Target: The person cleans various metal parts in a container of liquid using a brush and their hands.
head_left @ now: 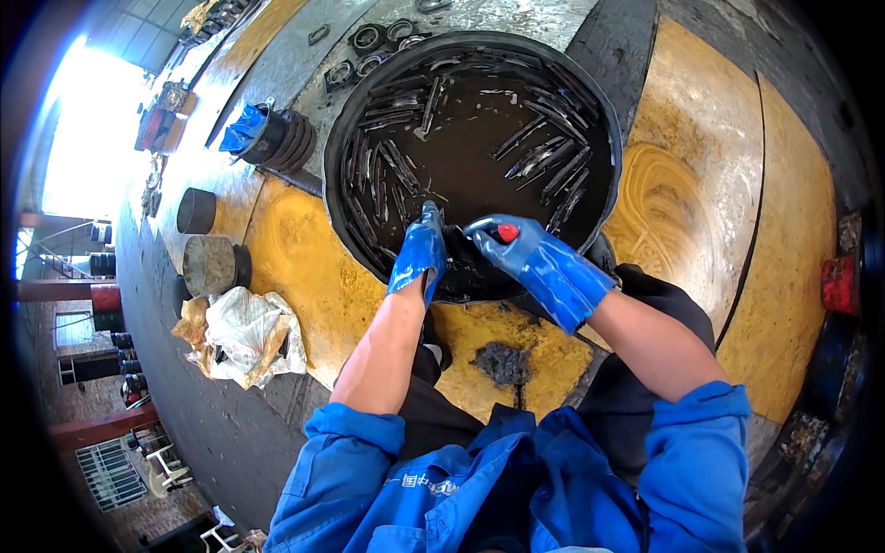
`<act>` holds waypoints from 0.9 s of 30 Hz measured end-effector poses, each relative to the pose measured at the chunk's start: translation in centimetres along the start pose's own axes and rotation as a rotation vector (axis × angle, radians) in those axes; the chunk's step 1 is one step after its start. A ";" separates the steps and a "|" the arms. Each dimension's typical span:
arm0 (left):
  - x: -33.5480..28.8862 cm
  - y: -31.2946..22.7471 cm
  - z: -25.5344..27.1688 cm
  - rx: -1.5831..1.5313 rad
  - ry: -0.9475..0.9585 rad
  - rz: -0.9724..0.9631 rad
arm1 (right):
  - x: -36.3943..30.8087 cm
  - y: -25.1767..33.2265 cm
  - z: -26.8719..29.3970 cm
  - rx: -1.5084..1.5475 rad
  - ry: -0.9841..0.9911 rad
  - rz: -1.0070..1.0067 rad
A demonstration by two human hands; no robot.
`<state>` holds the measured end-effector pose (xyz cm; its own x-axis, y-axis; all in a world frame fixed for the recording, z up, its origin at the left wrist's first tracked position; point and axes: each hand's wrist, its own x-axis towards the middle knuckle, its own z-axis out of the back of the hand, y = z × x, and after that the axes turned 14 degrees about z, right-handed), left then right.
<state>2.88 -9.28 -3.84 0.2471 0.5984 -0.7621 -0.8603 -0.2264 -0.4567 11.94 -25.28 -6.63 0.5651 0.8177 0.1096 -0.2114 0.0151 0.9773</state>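
Both my hands wear blue rubber gloves and work over the near side of a large round dark basin [604, 120]. My right hand [527, 256] is closed round a tool whose red handle end [508, 233] sticks out of the fist; its working end is hidden. My left hand [424, 247] is at the inner near-left side, its fingers together against a dark, oily part [466, 263] between the hands, whose kind I cannot make out. Brownish-black liquid [470, 157] fills the basin's middle. Long, narrow black metal pieces [396, 166] lie around its left side, with more pieces [553, 152] on the right.
Yellow, stained boards [682, 203] surround the basin. A clump of dark grey wiping material [502, 363] lies between my legs. To the left are a crumpled plastic bag [244, 332], metal cylinders [210, 265] and a pot with blue plastic [267, 134]. Several dark rings [367, 39] lie beyond.
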 end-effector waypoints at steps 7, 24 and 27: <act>3.8 1.0 0.3 0.059 -0.014 -0.007 | 4.7 -2.1 -0.1 0.240 -0.146 -0.066; 5.7 2.6 -1.5 -0.200 0.029 -0.205 | 5.8 -6.4 2.3 0.117 -0.197 -0.418; 3.1 1.4 -0.8 -0.247 -0.010 -0.223 | 6.2 -4.4 3.0 -0.043 -0.131 -0.465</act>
<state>2.82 -8.37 -7.21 0.4119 0.6613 -0.6269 -0.6511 -0.2677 -0.7102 18.80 -22.03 -9.67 0.7024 0.6393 -0.3129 0.0565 0.3881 0.9199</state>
